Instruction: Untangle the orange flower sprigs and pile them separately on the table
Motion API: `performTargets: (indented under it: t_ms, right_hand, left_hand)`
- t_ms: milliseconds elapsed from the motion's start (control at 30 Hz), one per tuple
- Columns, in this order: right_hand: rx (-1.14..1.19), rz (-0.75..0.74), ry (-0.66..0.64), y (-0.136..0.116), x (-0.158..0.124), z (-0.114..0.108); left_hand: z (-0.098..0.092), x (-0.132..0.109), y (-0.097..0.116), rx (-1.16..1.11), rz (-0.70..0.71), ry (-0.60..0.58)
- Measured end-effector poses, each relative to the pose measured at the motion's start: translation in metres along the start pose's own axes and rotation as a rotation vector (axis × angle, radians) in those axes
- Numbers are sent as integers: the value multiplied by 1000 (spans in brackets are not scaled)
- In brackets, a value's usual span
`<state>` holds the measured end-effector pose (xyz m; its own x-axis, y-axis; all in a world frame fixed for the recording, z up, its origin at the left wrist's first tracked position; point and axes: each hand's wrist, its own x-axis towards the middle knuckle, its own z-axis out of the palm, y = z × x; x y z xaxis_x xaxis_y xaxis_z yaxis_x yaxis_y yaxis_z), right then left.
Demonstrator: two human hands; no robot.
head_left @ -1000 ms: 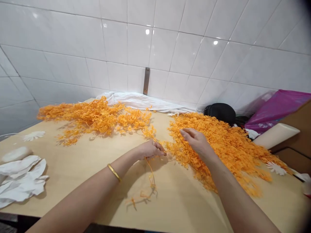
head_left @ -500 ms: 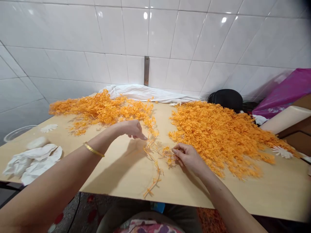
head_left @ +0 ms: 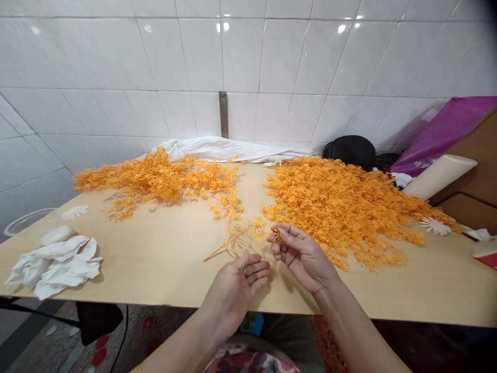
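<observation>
My right hand (head_left: 301,254) pinches a small orange plastic flower piece (head_left: 277,236) between thumb and fingertips, just above the table. Beside it, nearer the table's front edge, my left hand (head_left: 240,280) has its palm turned inward and its fingers loosely apart, with nothing in them. An orange branching sprig (head_left: 233,239) with thin stems lies past my left fingertips. Another orange flower piece (head_left: 260,228) shows left of my right fingertips; whether it joins the pinched one I cannot tell. A large heap of orange plastic flowers (head_left: 330,202) spreads beyond my right hand.
At the back left lies a looser pile of orange sprigs (head_left: 155,178). Crumpled white cloth (head_left: 70,264) rests on the table's left (head_left: 147,259). A black case (head_left: 349,150), a purple bag (head_left: 430,129) and a cream roll (head_left: 442,173) are at the back right, by the tiled wall.
My left hand has come back toward me from beyond the sprig and opened. The sprig's stem now points to the left. My right hand has turned and still pinches an orange piece.
</observation>
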<state>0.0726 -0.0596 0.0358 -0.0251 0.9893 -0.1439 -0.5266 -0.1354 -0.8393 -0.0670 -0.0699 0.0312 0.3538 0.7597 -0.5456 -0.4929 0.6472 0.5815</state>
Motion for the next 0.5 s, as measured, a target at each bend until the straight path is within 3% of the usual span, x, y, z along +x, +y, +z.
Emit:
performTargets:
  t_ms: [67, 167, 333, 400, 500]
  right_hand:
    - [-11, 42, -38, 10, -8, -1]
    - [-167, 24, -36, 27, -19, -4]
    - [-550, -170, 74, 38, -21, -17]
    - [-568, -274, 197, 27, -18, -30]
    - [-395, -446, 501, -2, -15, -51]
  left_hand:
    - [3, 8, -2, -110, -60, -64]
    - [9, 18, -1, -176, -25, -158]
    - [14, 28, -6, -265, -21, -65]
    - [13, 27, -9, -273, -8, -40]
    - [8, 23, -11, -238, 63, -30]
